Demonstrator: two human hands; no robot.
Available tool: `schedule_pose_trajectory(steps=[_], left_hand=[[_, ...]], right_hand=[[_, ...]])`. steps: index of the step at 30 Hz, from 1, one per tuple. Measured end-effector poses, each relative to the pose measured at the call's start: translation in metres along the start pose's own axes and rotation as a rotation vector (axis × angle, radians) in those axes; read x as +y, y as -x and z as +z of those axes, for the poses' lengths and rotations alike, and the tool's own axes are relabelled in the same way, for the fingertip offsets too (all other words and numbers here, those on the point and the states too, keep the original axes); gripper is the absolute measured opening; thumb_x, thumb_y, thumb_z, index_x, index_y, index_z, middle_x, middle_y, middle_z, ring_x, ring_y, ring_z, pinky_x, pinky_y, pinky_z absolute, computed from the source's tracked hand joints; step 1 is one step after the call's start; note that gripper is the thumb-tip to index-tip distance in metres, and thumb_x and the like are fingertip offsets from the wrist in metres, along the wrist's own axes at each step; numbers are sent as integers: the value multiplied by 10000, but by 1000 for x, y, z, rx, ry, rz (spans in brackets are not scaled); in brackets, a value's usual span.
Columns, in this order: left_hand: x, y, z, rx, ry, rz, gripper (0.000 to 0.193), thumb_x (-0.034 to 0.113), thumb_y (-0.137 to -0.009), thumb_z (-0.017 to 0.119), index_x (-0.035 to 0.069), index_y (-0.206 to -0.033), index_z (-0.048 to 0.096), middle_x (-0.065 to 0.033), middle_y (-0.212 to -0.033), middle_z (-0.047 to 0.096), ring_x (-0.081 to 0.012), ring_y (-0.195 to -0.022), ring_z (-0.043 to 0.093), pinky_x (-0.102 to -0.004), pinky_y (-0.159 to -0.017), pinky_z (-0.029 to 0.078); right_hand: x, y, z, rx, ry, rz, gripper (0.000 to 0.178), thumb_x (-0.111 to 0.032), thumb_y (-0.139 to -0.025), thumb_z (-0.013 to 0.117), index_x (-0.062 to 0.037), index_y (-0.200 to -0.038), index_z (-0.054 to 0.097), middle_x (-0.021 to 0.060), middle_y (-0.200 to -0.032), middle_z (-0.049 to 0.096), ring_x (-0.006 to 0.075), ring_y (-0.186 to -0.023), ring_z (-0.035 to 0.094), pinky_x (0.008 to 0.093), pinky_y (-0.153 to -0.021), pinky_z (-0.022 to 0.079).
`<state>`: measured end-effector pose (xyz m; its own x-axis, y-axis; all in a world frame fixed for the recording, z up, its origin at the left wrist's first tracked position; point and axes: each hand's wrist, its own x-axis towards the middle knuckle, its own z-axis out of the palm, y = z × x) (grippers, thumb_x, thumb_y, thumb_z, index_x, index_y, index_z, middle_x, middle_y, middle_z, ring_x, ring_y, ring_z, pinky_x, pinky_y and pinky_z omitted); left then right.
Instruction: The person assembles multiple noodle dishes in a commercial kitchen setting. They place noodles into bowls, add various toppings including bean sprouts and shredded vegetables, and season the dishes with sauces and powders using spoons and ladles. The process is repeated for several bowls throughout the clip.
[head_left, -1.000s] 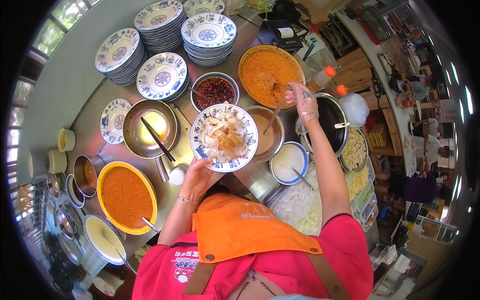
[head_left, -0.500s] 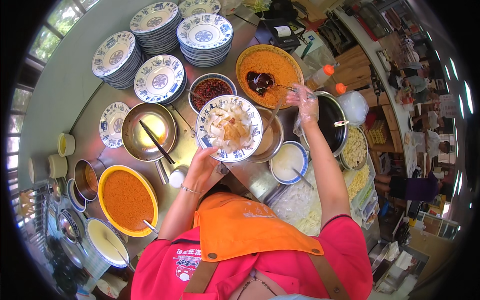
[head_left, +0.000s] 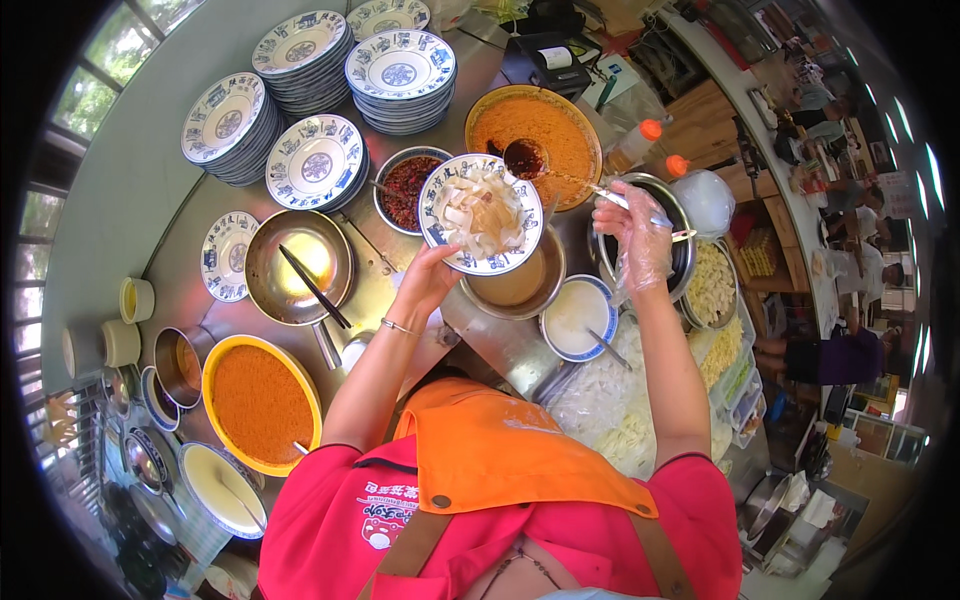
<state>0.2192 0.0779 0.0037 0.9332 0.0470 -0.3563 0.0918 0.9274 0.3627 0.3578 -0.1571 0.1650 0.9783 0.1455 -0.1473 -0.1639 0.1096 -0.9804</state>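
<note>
My left hand [head_left: 428, 283] grips the near edge of a blue-patterned white plate [head_left: 432, 215], raised over the counter. Broad pale noodles [head_left: 485, 212] with a brownish sauce lie on it. My right hand [head_left: 637, 235], in a clear plastic glove, is closed round the handle of a ladle [head_left: 582, 183]. The ladle's head, filled with dark red oil, sits at the left part of a large yellow-rimmed bowl of orange sauce [head_left: 545, 115]. The plate is close to the near left side of this bowl and partly covers a metal bowl of tan liquid [head_left: 515, 290].
Plate stacks [head_left: 318, 160] stand at the far left. A frying pan [head_left: 262, 260] with chopsticks, a chilli bowl [head_left: 405, 190] and a second orange-sauce bowl [head_left: 260, 405] are on the left. A white-liquid bowl [head_left: 575, 315], a dark pot [head_left: 660, 195] and squeeze bottles [head_left: 637, 145] are right.
My right hand has closed on the ladle handle and moved right and nearer. The ladle's head now holds dark oil. My left hand has carried the plate right and farther away, towards the orange sauce.
</note>
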Motion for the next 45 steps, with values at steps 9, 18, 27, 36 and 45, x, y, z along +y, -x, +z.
schedule_pose_trajectory(steps=[9, 18, 27, 36, 45], left_hand=[[-4, -18, 10, -35, -19, -62, 521, 6, -863, 564, 60, -1355, 404, -115, -1338, 531, -255, -1198, 550, -434, -996, 477], [-3, -4, -3, -57, 35, -84, 531, -2, -845, 558, 10, -1361, 430, -141, -1375, 505, -291, -1245, 510, -456, -1081, 387], [9, 33, 13, -91, -116, -130, 657, 12, -824, 570, 3, -1438, 336, -163, -1454, 411, -315, -1338, 398, -477, -1130, 306], [-98, 16, 91, -427, -445, -633, 710, 64, -818, 590, 7, -1462, 297, -156, -1484, 377, -288, -1361, 360, -435, -1162, 234], [-272, 43, 146, -636, -551, -973, 702, 70, -816, 592, 6, -1456, 311, -151, -1481, 386, -292, -1360, 363, -444, -1161, 238]], right_hand=[[-4, 57, 4, -283, 523, -444, 274, -101, -1007, 450, 18, -1215, 583, 135, -908, 690, 167, -768, 673, 283, -717, 555], [34, -13, -20, 108, -431, 85, 301, -218, -912, 650, 30, -1077, 607, 188, -859, 689, 241, -749, 694, 335, -681, 590], [95, -42, -35, -212, 29, 82, 446, -426, -965, 552, -32, -1172, 581, 151, -986, 660, 198, -753, 680, 319, -658, 587], [75, 161, -224, 288, 963, -131, 262, -304, -866, 542, -86, -802, 672, 157, -820, 667, 358, -801, 627, 451, -717, 494], [104, 507, -289, 1206, 396, 137, 138, -151, -830, 571, -59, -735, 610, 51, -663, 617, 164, -629, 628, 332, -546, 491]])
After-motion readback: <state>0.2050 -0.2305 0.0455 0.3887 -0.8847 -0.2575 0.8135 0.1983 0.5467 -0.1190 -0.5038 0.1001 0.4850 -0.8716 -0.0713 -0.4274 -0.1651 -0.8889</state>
